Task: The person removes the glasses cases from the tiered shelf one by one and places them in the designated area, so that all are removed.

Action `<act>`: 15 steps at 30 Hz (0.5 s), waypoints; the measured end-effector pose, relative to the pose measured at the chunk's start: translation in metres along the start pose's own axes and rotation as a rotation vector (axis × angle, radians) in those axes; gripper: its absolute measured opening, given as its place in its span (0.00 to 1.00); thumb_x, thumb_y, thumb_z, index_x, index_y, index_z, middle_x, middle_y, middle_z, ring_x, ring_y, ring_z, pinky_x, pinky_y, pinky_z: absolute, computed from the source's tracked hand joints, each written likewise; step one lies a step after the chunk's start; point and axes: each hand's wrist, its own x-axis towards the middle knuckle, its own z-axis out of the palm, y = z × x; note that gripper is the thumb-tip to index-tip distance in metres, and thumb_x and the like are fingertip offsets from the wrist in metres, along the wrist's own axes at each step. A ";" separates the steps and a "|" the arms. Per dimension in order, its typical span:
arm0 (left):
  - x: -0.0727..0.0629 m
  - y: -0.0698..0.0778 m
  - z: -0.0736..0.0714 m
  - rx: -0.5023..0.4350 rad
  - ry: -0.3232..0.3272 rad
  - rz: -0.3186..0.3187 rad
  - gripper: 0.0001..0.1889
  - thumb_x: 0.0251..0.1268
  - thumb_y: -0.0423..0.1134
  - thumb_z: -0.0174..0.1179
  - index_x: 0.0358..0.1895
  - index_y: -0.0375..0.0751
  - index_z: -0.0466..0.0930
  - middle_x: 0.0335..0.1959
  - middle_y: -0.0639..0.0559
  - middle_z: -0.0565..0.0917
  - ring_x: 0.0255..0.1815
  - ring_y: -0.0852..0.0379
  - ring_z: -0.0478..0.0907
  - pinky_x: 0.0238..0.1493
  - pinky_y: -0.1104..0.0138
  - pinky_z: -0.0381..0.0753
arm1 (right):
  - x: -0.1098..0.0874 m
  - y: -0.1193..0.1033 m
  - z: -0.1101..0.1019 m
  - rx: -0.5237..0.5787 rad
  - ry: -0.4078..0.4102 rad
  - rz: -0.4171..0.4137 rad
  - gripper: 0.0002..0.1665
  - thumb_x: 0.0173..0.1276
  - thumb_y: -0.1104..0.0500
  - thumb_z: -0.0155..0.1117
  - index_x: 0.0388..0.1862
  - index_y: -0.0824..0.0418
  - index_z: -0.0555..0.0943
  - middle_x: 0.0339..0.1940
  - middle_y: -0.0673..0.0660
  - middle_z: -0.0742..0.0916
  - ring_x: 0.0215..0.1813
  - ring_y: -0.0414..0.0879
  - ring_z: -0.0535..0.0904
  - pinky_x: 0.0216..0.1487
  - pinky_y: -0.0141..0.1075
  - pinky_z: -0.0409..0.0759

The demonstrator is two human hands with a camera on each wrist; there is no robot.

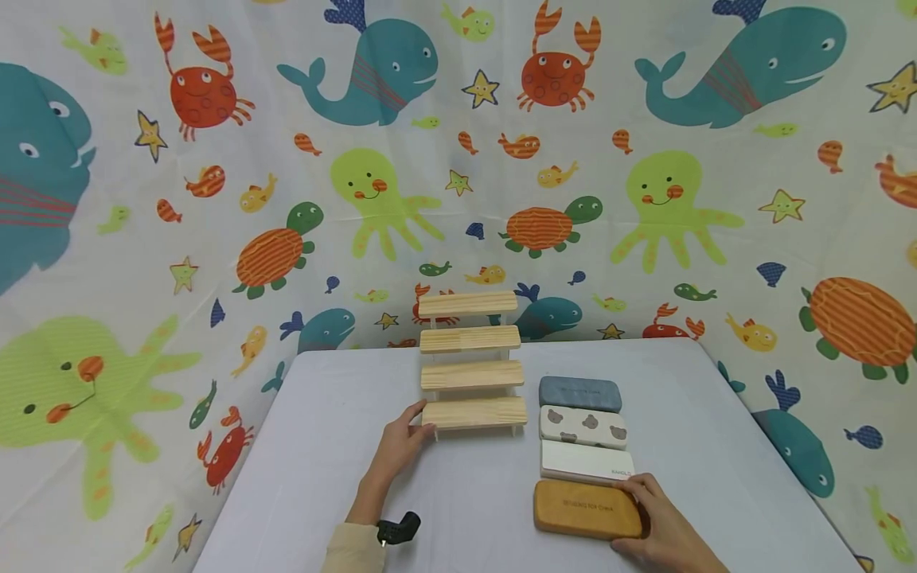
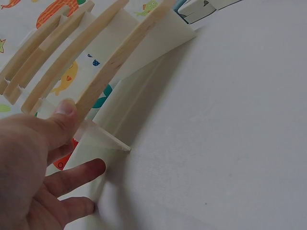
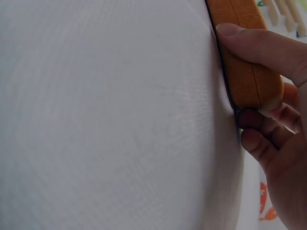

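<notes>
A tiered display rack [image 1: 473, 412] with several pale wooden shelves on clear supports stands upright on the table. My left hand [image 1: 404, 442] grips the left end of its lowest shelf [image 2: 117, 60], thumb [image 2: 66, 108] at the front edge, the other fingers spread below and beside it. My right hand [image 1: 655, 521] holds the right end of a mustard-brown glasses case [image 1: 587, 509], thumb on its near side and fingers round the far side. The case lies on the table, lettering on its lid. Behind it are a white case [image 1: 583, 461], a bear-print case [image 1: 582, 427] and a blue-grey case [image 1: 579, 394].
A white cloth covers the table [image 1: 322, 430]. Close behind its far edge hangs a curtain [image 1: 458, 231] printed with sea animals, which also runs along both sides. The row of cases lies right of the rack.
</notes>
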 end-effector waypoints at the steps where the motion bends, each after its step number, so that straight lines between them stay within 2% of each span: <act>1: 0.000 0.000 0.000 -0.015 -0.001 -0.013 0.33 0.69 0.50 0.63 0.72 0.40 0.69 0.68 0.35 0.75 0.49 0.44 0.87 0.46 0.54 0.86 | 0.000 0.000 0.000 0.000 -0.002 0.001 0.53 0.36 0.42 0.87 0.63 0.56 0.77 0.56 0.53 0.74 0.54 0.47 0.72 0.64 0.54 0.78; 7: -0.002 0.002 -0.001 -0.016 -0.014 -0.033 0.32 0.69 0.49 0.63 0.72 0.41 0.69 0.69 0.35 0.75 0.49 0.45 0.87 0.46 0.55 0.86 | -0.003 0.001 -0.001 -0.005 -0.012 -0.017 0.54 0.37 0.41 0.87 0.65 0.55 0.76 0.55 0.52 0.74 0.53 0.46 0.72 0.62 0.50 0.81; 15: -0.002 0.004 -0.002 -0.017 -0.012 -0.032 0.31 0.69 0.48 0.63 0.72 0.40 0.69 0.69 0.36 0.75 0.49 0.44 0.87 0.47 0.53 0.86 | -0.003 -0.006 -0.001 0.002 -0.044 0.034 0.58 0.36 0.39 0.86 0.68 0.55 0.73 0.57 0.54 0.72 0.55 0.48 0.72 0.65 0.56 0.77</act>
